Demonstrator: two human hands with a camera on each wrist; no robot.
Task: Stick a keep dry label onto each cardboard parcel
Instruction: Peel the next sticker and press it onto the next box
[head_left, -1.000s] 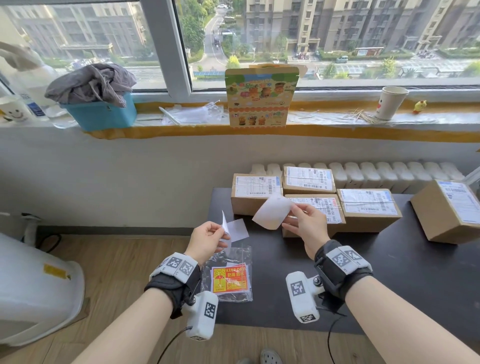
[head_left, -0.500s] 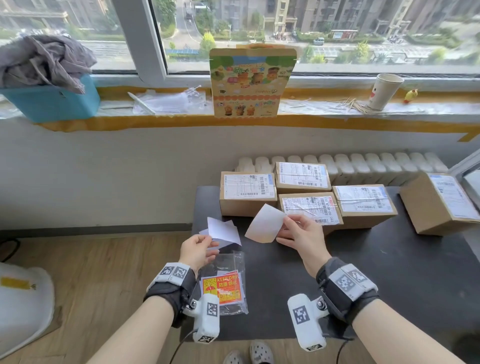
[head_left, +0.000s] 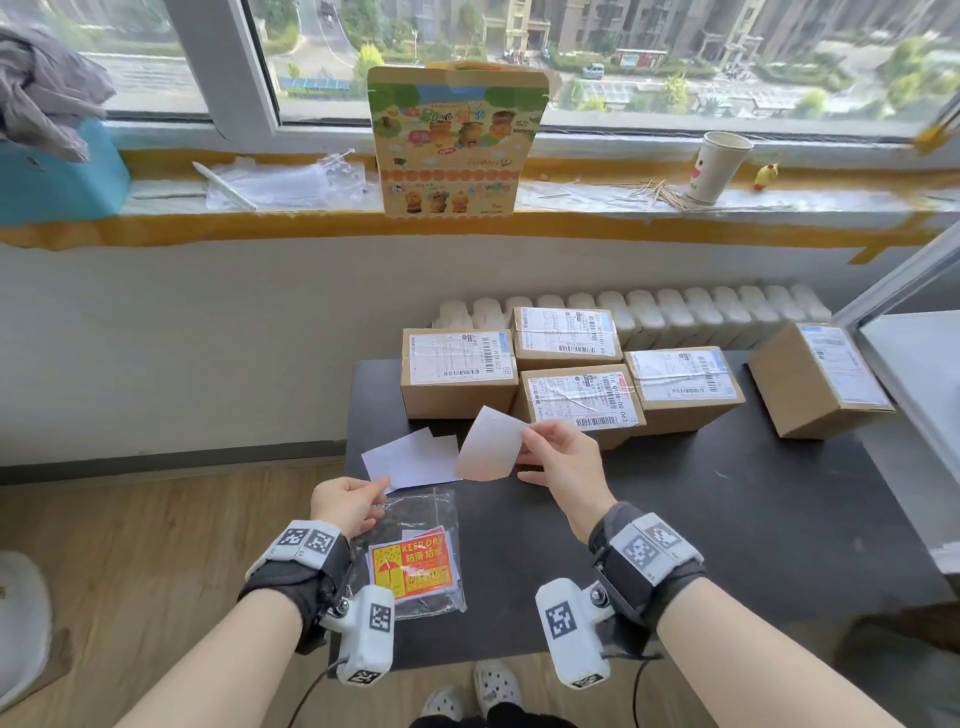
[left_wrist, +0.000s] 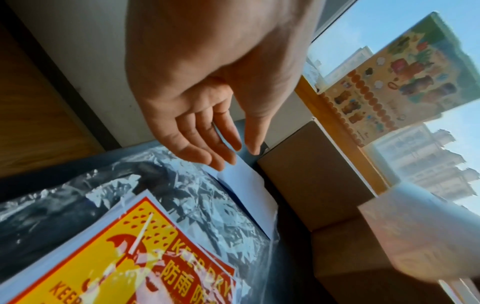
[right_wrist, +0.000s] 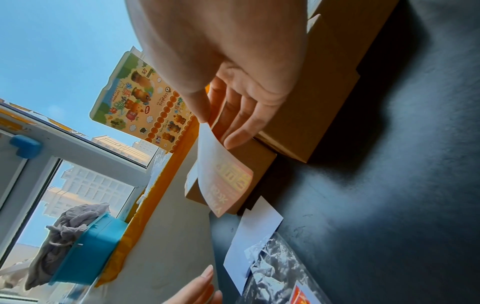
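My right hand (head_left: 525, 437) pinches a peeled keep dry label (head_left: 491, 447) by its edge, white back towards me, just in front of the cardboard parcels; the print shows through the label (right_wrist: 224, 181) in the right wrist view. Several parcels stand on the black table (head_left: 727, 519), each with a shipping slip: front left (head_left: 457, 374), front middle (head_left: 582, 405), one apart at the right (head_left: 821, 379). My left hand (head_left: 382, 488) hovers with straight fingers (left_wrist: 221, 152) over the white backing paper (head_left: 410, 460), which lies on the table. A clear bag of keep dry labels (head_left: 413, 564) lies near the front left corner.
The table's left edge runs just beside my left hand, with wooden floor beyond it. A white radiator (head_left: 649, 312) stands behind the parcels. On the windowsill are a colourful carton (head_left: 457, 140), a paper cup (head_left: 719, 166) and a blue tub with grey cloth (head_left: 57, 171). A white ledge (head_left: 919, 395) borders the right.
My left hand lowered the backing paper onto the table above the bag and let go of it. The right hand keeps the label in about the same place.
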